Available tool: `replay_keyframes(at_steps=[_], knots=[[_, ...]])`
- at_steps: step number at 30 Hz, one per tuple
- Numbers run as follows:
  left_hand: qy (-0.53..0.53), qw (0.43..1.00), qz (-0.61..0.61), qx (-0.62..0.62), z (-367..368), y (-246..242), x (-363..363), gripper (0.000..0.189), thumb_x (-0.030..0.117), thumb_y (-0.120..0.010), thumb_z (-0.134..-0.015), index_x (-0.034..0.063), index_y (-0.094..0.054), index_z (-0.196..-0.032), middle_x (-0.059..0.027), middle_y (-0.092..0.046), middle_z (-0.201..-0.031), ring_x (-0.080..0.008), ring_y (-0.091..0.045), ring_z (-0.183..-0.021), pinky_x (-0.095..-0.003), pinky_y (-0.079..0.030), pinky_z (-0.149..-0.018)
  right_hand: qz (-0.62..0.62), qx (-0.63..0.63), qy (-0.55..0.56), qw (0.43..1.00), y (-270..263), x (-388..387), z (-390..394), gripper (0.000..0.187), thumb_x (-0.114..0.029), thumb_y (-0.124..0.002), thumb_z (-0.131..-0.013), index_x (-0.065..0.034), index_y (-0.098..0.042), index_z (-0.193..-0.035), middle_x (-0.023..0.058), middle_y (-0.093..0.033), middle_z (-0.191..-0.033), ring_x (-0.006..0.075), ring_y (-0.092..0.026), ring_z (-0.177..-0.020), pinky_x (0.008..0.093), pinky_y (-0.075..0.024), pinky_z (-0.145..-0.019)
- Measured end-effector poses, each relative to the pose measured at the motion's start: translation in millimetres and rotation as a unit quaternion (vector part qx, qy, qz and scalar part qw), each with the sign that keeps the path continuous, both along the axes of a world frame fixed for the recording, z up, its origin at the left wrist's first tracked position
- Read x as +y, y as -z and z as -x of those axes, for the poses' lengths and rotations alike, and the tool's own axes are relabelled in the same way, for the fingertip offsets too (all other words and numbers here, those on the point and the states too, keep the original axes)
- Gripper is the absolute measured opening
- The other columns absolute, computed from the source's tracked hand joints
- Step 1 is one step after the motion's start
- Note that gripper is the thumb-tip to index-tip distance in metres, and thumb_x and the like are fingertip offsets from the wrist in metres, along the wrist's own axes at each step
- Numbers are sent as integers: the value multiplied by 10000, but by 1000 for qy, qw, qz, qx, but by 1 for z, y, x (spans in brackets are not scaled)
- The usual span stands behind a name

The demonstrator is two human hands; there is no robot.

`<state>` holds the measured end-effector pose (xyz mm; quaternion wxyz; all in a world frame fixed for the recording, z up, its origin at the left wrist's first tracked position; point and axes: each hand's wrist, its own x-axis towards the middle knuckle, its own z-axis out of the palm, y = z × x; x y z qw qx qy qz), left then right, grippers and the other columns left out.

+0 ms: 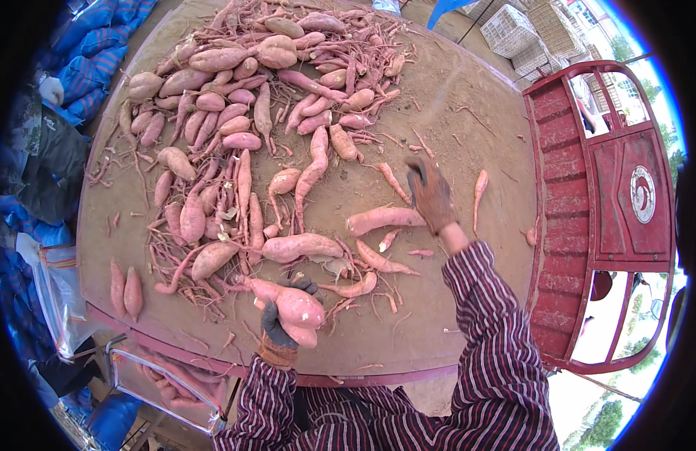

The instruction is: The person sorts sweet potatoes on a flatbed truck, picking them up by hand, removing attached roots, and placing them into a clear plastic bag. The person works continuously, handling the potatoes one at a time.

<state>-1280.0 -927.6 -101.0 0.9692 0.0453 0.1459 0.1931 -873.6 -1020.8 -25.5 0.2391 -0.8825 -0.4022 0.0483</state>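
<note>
My left hand [280, 332], in a brown and dark grey work glove, grips a large, lumpy pink sweet potato [294, 310] near the table's front edge. Farther right, my gloved right hand [431, 194] hovers over the table with nothing visible in it, its thumb apart from the fingers. Just under its wrist lies a long thick sweet potato [384, 219]. A thin tapered root [393, 181] is close to its fingertips on the left. Another slender root [480, 194] lies to its right.
A big pile of sweet potatoes [218, 101] and stringy roots covers the left and far side of the soil-dusted table [466, 129]. At the right stands a red metal vehicle bed [565, 225]. A clear plastic bag [162, 389] with sweet potatoes hangs at the front left. White crates [508, 34] are stacked beyond.
</note>
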Motion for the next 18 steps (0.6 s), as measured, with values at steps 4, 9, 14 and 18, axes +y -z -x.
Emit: replay_keyframes(at_steps=[4, 9, 14, 18], knots=[[-29, 999, -4, -12, 17, 15, -8, 888, 599, -558, -922, -63, -363, -1480, -284, -456, -1477, -450, -539, -1274, -623, -429, -1077, 65, -158, -54, 984, 23, 129, -72, 249, -188, -536, -974, -135, -599, -1209, 124, -623, -1184, 308, -606, -1103, 430, -489, -953], [6, 1000, 15, -9, 11, 5, -10, 953, 590, -619, -893, -68, -306, -1507, -276, -460, -1475, -440, -555, -1259, -587, -483, -1033, 230, -254, -136, 930, 49, 203, -121, 400, -372, -558, -964, -152, -577, -1297, 122, -613, -1313, 315, -578, -1239, 471, -486, -980], [36, 988, 57, -136, 4, 12, 4, 899, 602, -589, -914, -75, -375, -1466, -261, -519, -1424, -424, -586, -1222, -561, -502, -1021, 310, -112, -67, 942, 25, 180, -121, 484, -458, -655, -907, -111, -646, -1243, 173, -662, -1264, 359, -644, -1161, 512, -515, -934], [38, 988, 104, -105, -6, -3, 21, 814, 596, -528, -952, -85, -462, -1392, -255, -573, -1364, -404, -586, -1226, -569, -499, -1029, -27, 297, -28, 954, -3, 78, -83, 471, -267, -634, -943, -49, -552, -1353, 152, -672, -1232, 321, -658, -1103, 412, -530, -931]])
